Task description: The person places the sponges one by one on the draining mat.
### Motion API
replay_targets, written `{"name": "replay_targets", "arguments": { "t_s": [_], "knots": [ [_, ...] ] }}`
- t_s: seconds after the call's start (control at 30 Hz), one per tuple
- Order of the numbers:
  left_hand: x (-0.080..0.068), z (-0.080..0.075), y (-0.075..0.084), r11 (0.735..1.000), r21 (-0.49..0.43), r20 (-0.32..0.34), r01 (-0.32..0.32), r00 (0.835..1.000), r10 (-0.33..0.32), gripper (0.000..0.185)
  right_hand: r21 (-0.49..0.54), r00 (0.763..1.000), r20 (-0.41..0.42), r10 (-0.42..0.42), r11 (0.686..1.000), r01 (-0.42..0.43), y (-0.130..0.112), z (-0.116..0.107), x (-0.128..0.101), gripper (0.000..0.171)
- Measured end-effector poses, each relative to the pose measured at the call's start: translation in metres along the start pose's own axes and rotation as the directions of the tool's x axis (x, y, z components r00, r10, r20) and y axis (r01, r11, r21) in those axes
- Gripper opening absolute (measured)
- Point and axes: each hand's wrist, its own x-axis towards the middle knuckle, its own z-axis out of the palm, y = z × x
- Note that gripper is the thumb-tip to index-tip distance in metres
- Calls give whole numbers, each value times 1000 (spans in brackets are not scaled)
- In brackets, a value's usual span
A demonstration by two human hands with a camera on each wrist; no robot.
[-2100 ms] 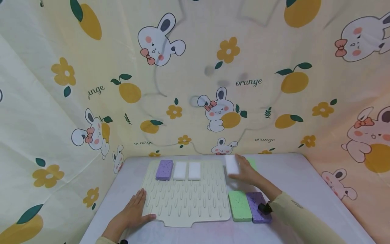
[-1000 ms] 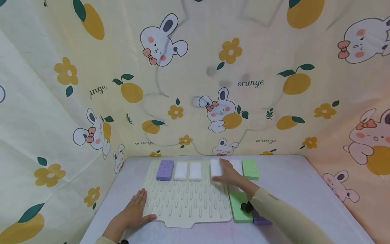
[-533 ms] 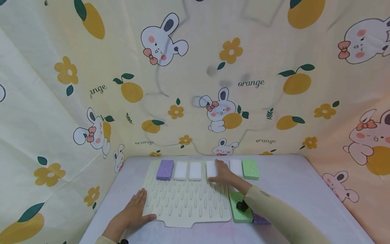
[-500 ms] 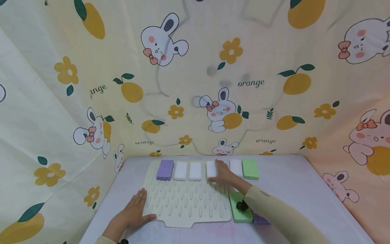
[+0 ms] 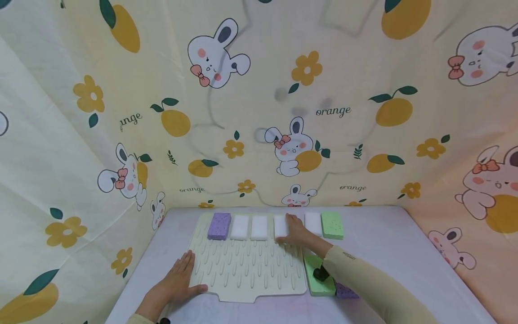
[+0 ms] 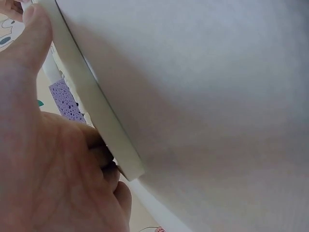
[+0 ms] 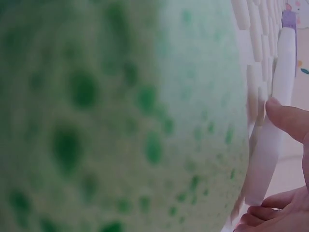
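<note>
A cream ribbed mat (image 5: 247, 267) lies on the table. Along its back edge stand a purple sponge (image 5: 219, 226), two white sponges (image 5: 239, 227) and a third white sponge (image 5: 279, 226). My right hand (image 5: 297, 231) holds that third sponge down on the mat; in the right wrist view a fingertip (image 7: 288, 116) presses its white edge (image 7: 268, 150). My left hand (image 5: 178, 282) rests flat on the mat's front left corner, the thumb lying along the mat's rim (image 6: 91, 106).
Off the mat at the back right lie another white sponge (image 5: 313, 223) and a green sponge (image 5: 332, 225). A green sponge (image 5: 316, 272) and a purple one (image 5: 346, 291) lie under my right forearm. Printed cloth walls the table on three sides.
My right hand carried a white sponge leftward from the back right onto the mat's back row, then lowered it beside the other white ones. The left hand has stayed still.
</note>
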Motion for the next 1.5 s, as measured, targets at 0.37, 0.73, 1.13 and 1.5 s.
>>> {"name": "replay_targets", "arguments": {
  "t_s": [0.37,0.73,1.13,1.5],
  "knots": [
    [-1,-12,14,998,51,54,32,998,-34,124,-1,1000,6,21,1000,-21,2,-2,-5,121],
    [-2,-10,14,1000,-1,33,1,999,-1,128,-26,999,13,-35,999,35,6,-19,-18,118],
    [0,-8,7,1000,-23,25,7,1000,-6,129,142,1000,-5,10,990,-9,16,-51,-75,115],
    [-5,-11,12,998,36,62,57,996,-59,127,115,999,-15,50,992,-48,35,-62,-126,115]
  ]
}}
